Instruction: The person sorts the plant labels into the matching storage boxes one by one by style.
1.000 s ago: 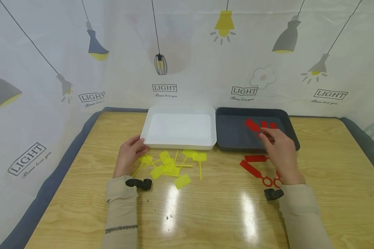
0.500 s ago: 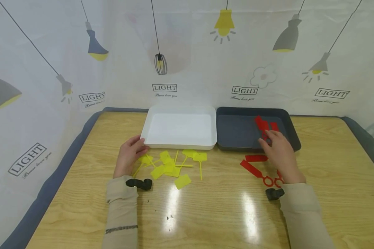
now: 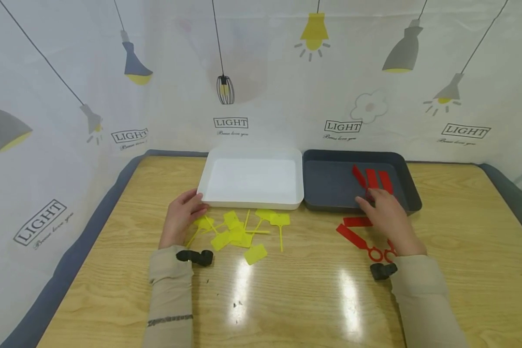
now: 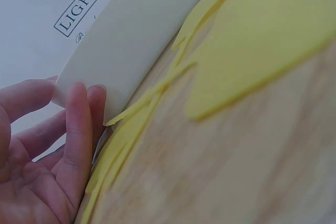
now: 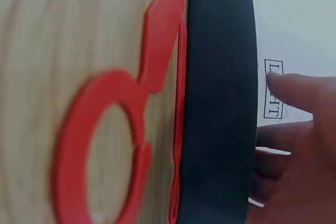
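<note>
- On my head feed, two trays sit side by side toward the back of the wooden table [image 3: 296,299]: a white tray [image 3: 252,179] on the left and a dark tray [image 3: 330,186] on the right, rims touching or nearly so.
- The left hand [image 3: 181,220] is at the white tray's near left corner. I read its grip as grasping that corner; the left wrist view shows fingers against the outer wall.
- The right hand [image 3: 389,217] reaches over the dark tray's near wall, fingers dipping behind it. I read its grip as released, since the thumb stands apart from the fingers with nothing visible between. That wall hides the fingertips from my right wrist camera, so I cannot tell whether they touch a tag.
- Three red tags [image 3: 372,179] lie in the dark tray's right half, just beyond those fingers; the leftmost slants.
- I see loose red tags [image 3: 351,236] on the table just in front of the dark tray, partly under the right hand, with two ring ends showing.
- Yellow tags [image 3: 237,236] lie overlapping before the white tray, beside the left hand; the nearest one to me lies at the edge of the heap.
- Behind everything I see a pale sheet [image 3: 278,58] printed with hanging lamps.
</note>
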`<state>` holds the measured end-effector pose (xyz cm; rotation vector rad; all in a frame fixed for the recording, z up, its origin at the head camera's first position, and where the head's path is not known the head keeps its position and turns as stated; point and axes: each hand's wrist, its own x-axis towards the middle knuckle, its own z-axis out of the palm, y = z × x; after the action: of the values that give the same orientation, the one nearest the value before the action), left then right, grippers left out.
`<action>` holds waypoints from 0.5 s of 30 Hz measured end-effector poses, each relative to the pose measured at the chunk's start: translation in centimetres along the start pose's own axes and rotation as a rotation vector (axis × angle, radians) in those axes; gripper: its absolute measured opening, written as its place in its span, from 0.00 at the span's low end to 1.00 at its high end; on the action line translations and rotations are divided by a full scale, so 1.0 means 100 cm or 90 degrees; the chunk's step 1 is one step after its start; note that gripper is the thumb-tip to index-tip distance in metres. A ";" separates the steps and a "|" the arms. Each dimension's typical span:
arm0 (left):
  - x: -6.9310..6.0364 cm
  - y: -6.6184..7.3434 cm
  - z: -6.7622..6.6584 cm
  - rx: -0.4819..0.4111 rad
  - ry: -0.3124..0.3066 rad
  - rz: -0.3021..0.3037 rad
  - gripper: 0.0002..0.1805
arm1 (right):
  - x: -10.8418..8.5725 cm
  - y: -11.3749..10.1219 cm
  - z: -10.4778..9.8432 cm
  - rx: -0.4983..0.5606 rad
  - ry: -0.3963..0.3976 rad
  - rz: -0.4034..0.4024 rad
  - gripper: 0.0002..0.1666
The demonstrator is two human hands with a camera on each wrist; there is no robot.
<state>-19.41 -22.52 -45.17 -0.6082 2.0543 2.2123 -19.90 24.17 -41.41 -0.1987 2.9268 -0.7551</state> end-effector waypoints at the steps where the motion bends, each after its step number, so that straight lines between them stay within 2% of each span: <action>1: 0.000 0.000 0.000 -0.001 -0.002 0.002 0.32 | 0.000 0.000 0.000 -0.004 -0.005 -0.003 0.43; 6: -0.001 0.000 0.000 -0.007 -0.007 0.010 0.32 | -0.001 0.000 0.002 -0.034 -0.017 -0.016 0.43; 15: -0.002 0.000 0.001 -0.010 -0.003 0.014 0.31 | -0.001 0.000 0.002 -0.054 -0.039 -0.008 0.45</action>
<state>-19.26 -22.37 -45.10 -0.5833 2.0534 2.2425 -19.73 24.12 -41.64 -0.2428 2.9039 -0.6148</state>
